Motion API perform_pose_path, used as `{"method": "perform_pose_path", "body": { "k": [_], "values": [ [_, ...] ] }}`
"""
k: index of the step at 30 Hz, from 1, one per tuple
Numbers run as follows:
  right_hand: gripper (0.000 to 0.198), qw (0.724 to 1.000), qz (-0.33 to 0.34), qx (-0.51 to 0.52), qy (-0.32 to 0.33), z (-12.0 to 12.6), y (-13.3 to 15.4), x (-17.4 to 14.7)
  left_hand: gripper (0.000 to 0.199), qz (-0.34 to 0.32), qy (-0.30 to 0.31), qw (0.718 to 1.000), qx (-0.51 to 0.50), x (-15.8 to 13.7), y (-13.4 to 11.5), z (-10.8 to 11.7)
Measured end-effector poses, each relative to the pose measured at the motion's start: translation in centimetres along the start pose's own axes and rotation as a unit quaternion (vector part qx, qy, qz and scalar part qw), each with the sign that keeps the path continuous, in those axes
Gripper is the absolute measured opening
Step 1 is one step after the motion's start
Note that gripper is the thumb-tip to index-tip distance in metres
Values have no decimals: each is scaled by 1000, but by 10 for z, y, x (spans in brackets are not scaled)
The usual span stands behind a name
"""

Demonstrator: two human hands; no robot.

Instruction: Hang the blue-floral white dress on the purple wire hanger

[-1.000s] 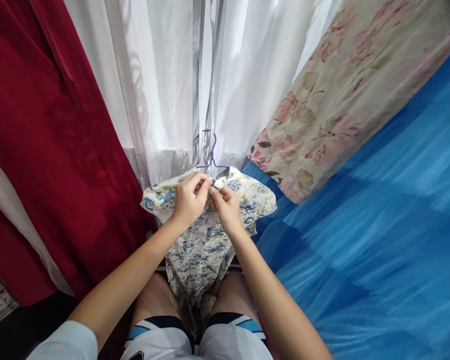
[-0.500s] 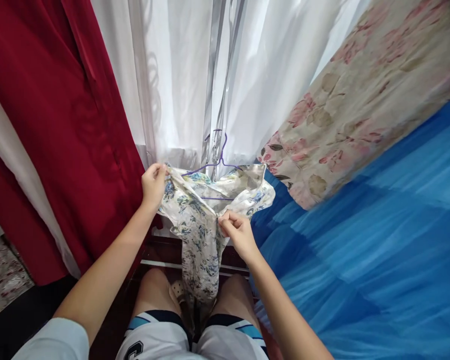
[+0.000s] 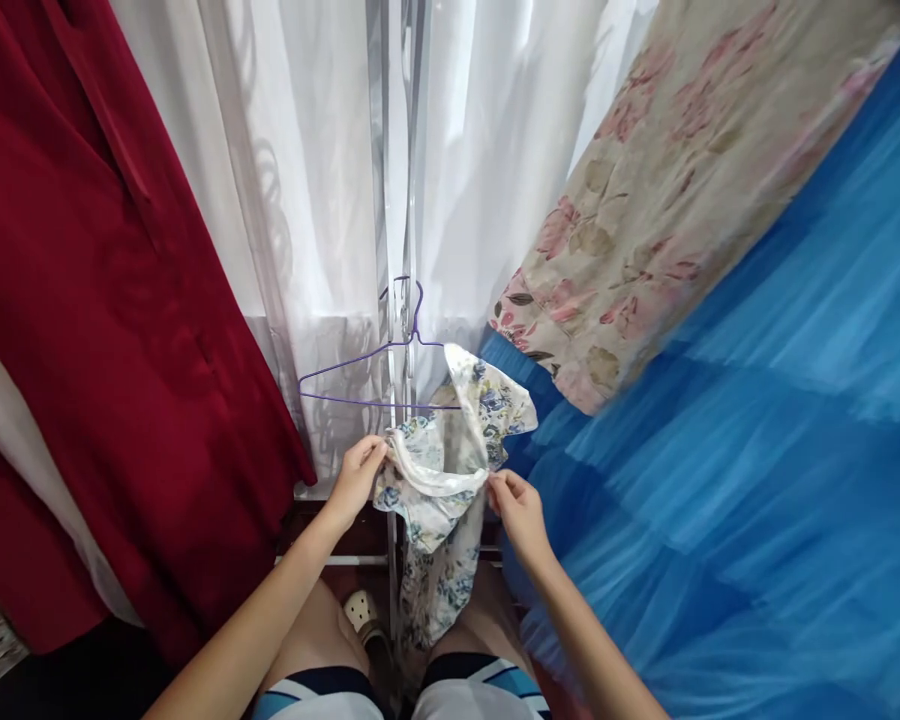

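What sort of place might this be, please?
Probably a clothes storage or dressing area: a triangular purple hanger, a white floral-print cloth garment and layered blue gauzy fabric suggest it.

One end of the purple hanger [image 3: 415, 335] is covered by the floral garment [image 3: 429, 520], whose lower hem is lost in shadow between the thighs [image 3: 484, 625]. The garment's edge is partly concealed where it is pinched by the left hand [image 3: 358, 475] and right hand [image 3: 523, 508]; details there are too small to be made out. The cream shoe [image 3: 360, 608] is only partly shown. The red cloth [image 3: 131, 330] is cut off at left and top, the blue fabric [image 3: 727, 470] at right and bottom. Both forearms [image 3: 259, 605] are cropped below.
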State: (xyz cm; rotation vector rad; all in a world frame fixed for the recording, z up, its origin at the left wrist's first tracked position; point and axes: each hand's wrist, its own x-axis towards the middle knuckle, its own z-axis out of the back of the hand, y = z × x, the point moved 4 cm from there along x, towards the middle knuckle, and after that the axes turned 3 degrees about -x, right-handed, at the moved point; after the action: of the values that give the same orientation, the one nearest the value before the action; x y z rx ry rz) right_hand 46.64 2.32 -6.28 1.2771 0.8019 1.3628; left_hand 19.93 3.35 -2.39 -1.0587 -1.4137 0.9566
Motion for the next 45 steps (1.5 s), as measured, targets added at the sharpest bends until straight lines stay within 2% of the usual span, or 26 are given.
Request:
{"method": "perform_pose_path", "body": {
  "k": [3, 5, 6, 8, 9, 11, 13, 16, 19, 21, 23, 26, 29, 33, 37, 40, 43, 45],
  "values": [
    [40, 999, -26, -25, 5, 20, -23, -8, 27, -61, 47, 997, 11, -9, -30, -29],
    [30, 999, -17, -49, 9, 25, -17, -18, 23, -105, 66, 992, 25, -20, -47, -49],
    [30, 998, 5, -68, 16, 25, -7, -24, 22, -119, 73, 990, 35, -26, -53, -59],
    [52, 989, 79, -107, 61, 16, 22, -37, 21, -138, 90, 985, 60, -39, -61, -78],
    [59, 981, 114, -115, 108, 8, 39, -44, 21, -149, 100, 981, 76, -44, -64, -87],
    [54, 965, 137, -88, 204, -9, 67, -55, 23, -168, 126, 971, 116, -50, -69, -102],
    [38, 962, 98, -19, 255, -21, 85, -61, 24, -165, 159, 962, 150, -51, -72, -109],
    [22, 957, -20, 93, 273, -27, 91, -64, 34, -79, 277, 947, 144, -51, -69, -106],
    [26, 921, -140, 190, 311, -21, 86, -70, 48, 2, 404, 910, 91, -61, -56, -91],
    [29, 896, -179, 228, 338, -9, 87, -72, 48, 12, 430, 897, 106, -67, -40, -74],
    [30, 890, -180, 225, 354, 9, 92, -69, 41, 11, 411, 894, 177, -69, -15, -50],
    [26, 905, -143, 169, 363, 38, 105, -55, 24, -29, 331, 894, 302, -58, 16, 0],
    [23, 917, -89, 90, 377, 47, 117, -38, 20, -99, 260, 886, 372, -40, 23, 55],
    [24, 923, -21, 1, 383, 19, 122, -24, 16, -149, 212, 872, 415, -10, -8, 113],
    [22, 941, 65, -38, 331, -20, 123, -8, 7, -103, 146, 905, 386, 31, -52, 151],
    [11, 951, 120, -26, 283, -37, 124, 12, 11, -91, 128, 920, 358, 56, -80, 163],
    [40, 968, 138, -1, 208, -35, 123, 36, 18, -92, 125, 929, 336, 74, -104, 161],
    [54, 978, 147, 20, 143, -25, 122, 50, 20, -61, 141, 949, 276, 82, -113, 153]
  ]
}}
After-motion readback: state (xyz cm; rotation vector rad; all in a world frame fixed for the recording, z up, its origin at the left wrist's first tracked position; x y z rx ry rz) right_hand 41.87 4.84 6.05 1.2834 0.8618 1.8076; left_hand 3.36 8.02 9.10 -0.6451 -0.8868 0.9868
